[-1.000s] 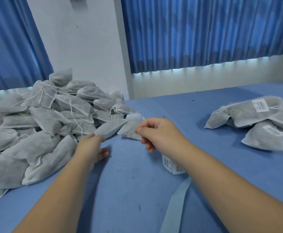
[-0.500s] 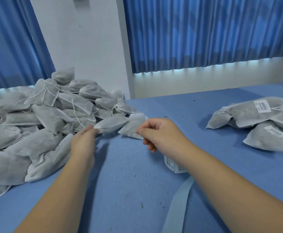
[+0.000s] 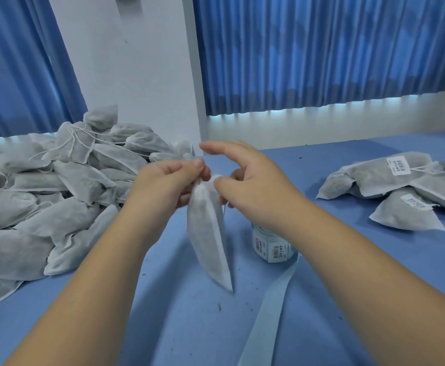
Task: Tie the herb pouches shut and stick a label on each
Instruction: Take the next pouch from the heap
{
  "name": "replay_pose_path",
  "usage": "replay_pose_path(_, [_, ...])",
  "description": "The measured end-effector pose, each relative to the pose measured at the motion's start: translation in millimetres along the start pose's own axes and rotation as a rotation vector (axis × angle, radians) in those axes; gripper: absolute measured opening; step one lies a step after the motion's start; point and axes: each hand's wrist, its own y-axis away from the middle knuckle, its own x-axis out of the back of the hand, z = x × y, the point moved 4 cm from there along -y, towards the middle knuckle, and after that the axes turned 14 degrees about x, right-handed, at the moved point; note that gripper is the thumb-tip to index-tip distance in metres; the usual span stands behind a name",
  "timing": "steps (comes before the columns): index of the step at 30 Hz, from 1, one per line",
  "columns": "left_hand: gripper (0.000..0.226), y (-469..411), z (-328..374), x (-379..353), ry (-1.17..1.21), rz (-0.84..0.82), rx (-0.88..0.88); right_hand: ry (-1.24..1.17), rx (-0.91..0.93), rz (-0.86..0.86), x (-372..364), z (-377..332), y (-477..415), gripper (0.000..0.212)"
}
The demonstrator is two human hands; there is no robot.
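Observation:
A white non-woven herb pouch (image 3: 207, 233) hangs above the blue table, neck up and slightly blurred. My left hand (image 3: 163, 186) pinches the gathered neck of the pouch from the left. My right hand (image 3: 250, 186) is at the same neck from the right, thumb and lower fingers on it, index finger lifted straight. A roll of printed labels (image 3: 271, 247) stands on the table just below my right wrist, with its pale backing strip (image 3: 266, 318) trailing toward me.
A big heap of unlabelled pouches (image 3: 57, 196) with loose drawstrings fills the left side. Several labelled pouches (image 3: 406, 191) lie at the right. Herb crumbs dot the blue table (image 3: 189, 334). A white wall and blue curtains stand behind.
My left hand has lifted one pouch out of the heap's edge and brought it up to the middle. My right hand rose to meet its neck. The pouch now hangs upright.

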Motion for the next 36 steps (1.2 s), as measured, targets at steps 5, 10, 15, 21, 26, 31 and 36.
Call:
replay_pose_path(5, [0.018,17.2,-7.5,-24.1,-0.01,-0.209,0.085,0.026,-0.124,-0.208,-2.7,-5.0,16.8,0.048])
replay_pose_path(10, [0.024,19.9,-13.5,-22.7,-0.144,-0.194,0.069,-0.031,-0.291,-0.223,5.0,7.9,28.2,0.019])
replay_pose_path(15, [0.018,26.0,-10.5,-17.6,-0.24,-0.174,0.054,0.243,-0.256,-0.271,18.7,8.4,24.4,0.019])
replay_pose_path(21, [0.017,33.0,-11.3,-17.7,-0.535,-0.116,0.027,0.128,-0.238,-0.339,36.3,-8.6,22.4,0.017])
replay_pose_path(26, [0.036,35.3,-11.1,-21.6,-0.441,-0.11,0.01,0.055,-0.214,-0.168,41.7,-10.2,22.7,0.014])
replay_pose_path(31, [0.037,37.6,-11.7,-22.5,-0.33,-0.125,0.079,0.036,-0.167,0.008,43.3,-9.0,25.0,0.014])
replay_pose_path(36, [0.024,39.1,-8.5,-22.3,-0.223,-0.139,0.095,0.051,-0.13,0.075,40.0,-9.1,30.4,0.017])
